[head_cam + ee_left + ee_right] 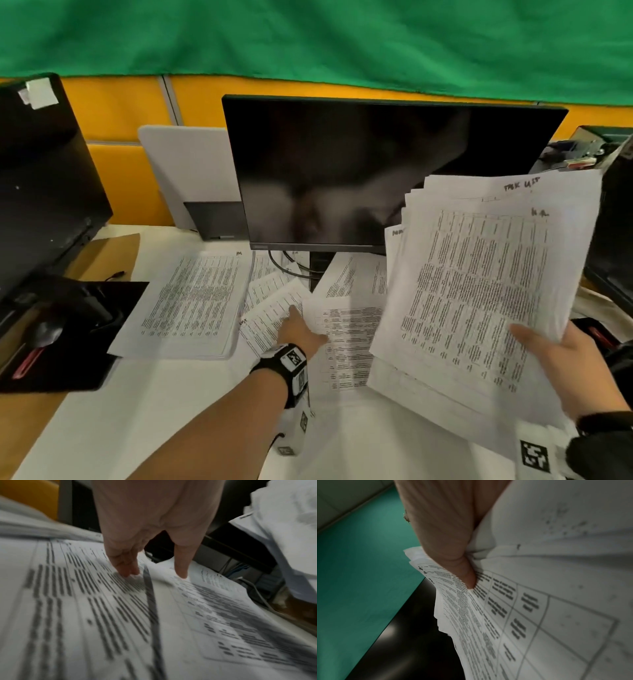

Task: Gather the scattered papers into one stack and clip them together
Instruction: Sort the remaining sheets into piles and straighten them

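Observation:
My right hand (pixel 555 359) grips a thick sheaf of printed papers (pixel 479 291) by its lower right corner and holds it raised over the right of the desk; in the right wrist view the thumb (pixel 467 577) pinches the sheaf (pixel 539 615). My left hand (pixel 301 329) reaches forward with straight fingers, and their tips touch loose sheets (pixel 274 308) lying in front of the monitor. In the left wrist view the fingertips (pixel 130 572) press on a printed sheet (pixel 102 601). More sheets (pixel 191 301) lie flat at left and others (pixel 346 342) in the middle. I see no clip.
A dark monitor (pixel 376 171) stands at the back centre with cables (pixel 291 263) beneath it. Another screen (pixel 41 188) and a black pad (pixel 68 335) with dark items sit at left. Black equipment (pixel 613 219) is at the right edge. The white desk (pixel 137 411) lies near me.

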### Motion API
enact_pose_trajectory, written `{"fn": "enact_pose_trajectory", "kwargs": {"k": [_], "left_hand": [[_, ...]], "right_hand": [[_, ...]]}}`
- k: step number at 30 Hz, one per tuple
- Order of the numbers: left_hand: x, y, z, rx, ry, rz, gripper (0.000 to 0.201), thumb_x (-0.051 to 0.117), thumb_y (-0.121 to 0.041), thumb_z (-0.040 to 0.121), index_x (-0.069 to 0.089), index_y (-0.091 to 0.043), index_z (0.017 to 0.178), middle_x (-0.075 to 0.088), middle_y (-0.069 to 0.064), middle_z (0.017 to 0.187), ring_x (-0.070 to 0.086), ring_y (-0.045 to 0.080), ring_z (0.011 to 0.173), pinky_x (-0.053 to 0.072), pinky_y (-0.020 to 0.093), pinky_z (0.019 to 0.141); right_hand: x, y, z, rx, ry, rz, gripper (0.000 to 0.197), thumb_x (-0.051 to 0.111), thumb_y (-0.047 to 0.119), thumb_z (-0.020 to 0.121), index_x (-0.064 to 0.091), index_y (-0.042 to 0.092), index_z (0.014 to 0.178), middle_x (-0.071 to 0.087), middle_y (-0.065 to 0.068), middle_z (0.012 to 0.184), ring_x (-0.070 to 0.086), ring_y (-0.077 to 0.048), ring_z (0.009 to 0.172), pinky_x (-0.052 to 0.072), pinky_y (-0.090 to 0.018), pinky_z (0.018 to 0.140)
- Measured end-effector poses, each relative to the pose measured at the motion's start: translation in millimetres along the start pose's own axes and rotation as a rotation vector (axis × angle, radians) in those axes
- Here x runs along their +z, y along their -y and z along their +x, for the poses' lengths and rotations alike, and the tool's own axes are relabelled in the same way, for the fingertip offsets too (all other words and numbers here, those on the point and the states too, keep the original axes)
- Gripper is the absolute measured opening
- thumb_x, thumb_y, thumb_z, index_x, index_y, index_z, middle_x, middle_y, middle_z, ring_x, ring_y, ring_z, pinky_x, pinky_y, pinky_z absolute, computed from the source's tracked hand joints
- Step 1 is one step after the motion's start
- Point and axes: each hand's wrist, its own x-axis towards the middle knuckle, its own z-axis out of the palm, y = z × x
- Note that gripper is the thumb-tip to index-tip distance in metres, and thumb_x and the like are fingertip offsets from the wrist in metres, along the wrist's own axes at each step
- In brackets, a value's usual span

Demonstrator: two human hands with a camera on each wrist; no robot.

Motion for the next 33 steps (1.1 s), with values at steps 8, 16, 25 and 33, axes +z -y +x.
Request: {"fn": "enact_pose_trajectory", "kwargs": {"k": [8,16,25,33], "left_hand": [[7,10,-4,0.007,-0.091,-0.107,0.085,0.057,-0.009,0.088,0.001,-0.021,0.152,0.065,0.011,0.114,0.064,0.028,0.099,0.054,0.038,0.088],[-43,72,-41,-0.083,0.127,0.047,0.09,0.065,-0.016,0.075,0.016,-0.027,0.149,0.06,0.012,0.126,0.062,0.02,0.081,0.055,0.031,0.067],[-60,40,-17,-0.166,-0.001,0.111,0.093,0.062,-0.057,0.08,0.023,-0.007,0.148,0.034,0.012,0.152,0.036,0.03,0.138,0.034,0.04,0.11],[-16,16,-11,-0.159,0.087,0.283,0.066,0.077,-0.025,0.07,0.044,-0.008,0.125,0.056,0.009,0.12,0.057,0.025,0.112,0.052,0.032,0.09]], "right_hand": [[-5,-6,2,-0.008,-0.022,0.015,0.041,0.056,0.012,0.091,0.051,0.01,0.132,0.06,-0.007,0.112,0.056,-0.028,0.102,0.041,-0.042,0.088],[-23,-3,12,-0.013,-0.061,0.0,0.04,0.058,0.02,0.09,0.051,0.021,0.13,0.062,-0.008,0.116,0.058,-0.035,0.106,0.043,-0.06,0.095],[-28,-7,17,-0.02,-0.087,-0.008,0.019,0.065,0.04,0.081,0.059,0.043,0.099,0.064,-0.001,0.112,0.064,-0.035,0.101,0.045,-0.065,0.09],[-62,-21,26,-0.032,-0.157,0.003,0.079,0.058,0.063,0.053,0.05,0.035,0.127,0.062,-0.002,0.125,0.06,-0.033,0.111,0.043,-0.069,0.087]]}}
